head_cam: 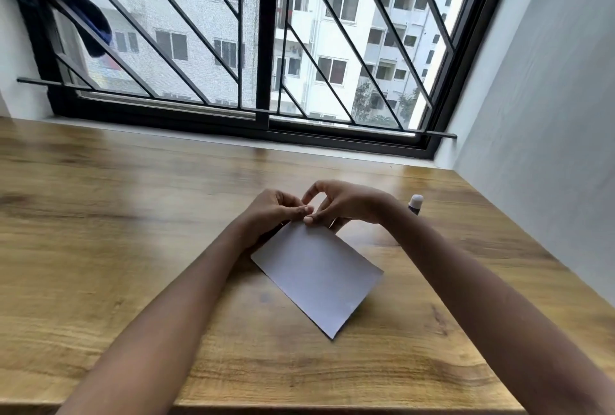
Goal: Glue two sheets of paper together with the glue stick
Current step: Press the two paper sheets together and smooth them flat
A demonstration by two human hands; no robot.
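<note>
Soft daylight from a large barred window [266, 31] lays a pale sheen across the far side of the wooden table [100, 161]; shadows are faint. The wide lens bows straight lines near the edges, and detail is slightly soft.

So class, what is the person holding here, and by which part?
The white paper, pinched at its far corner by the left hand and right hand. The glue stick stands untouched.

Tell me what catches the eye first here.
The left hand and right hand pinch the far corner of a white paper in the middle of the wooden table. A glue stick stands just beyond the right wrist; a black-barred window fills the back.
</note>
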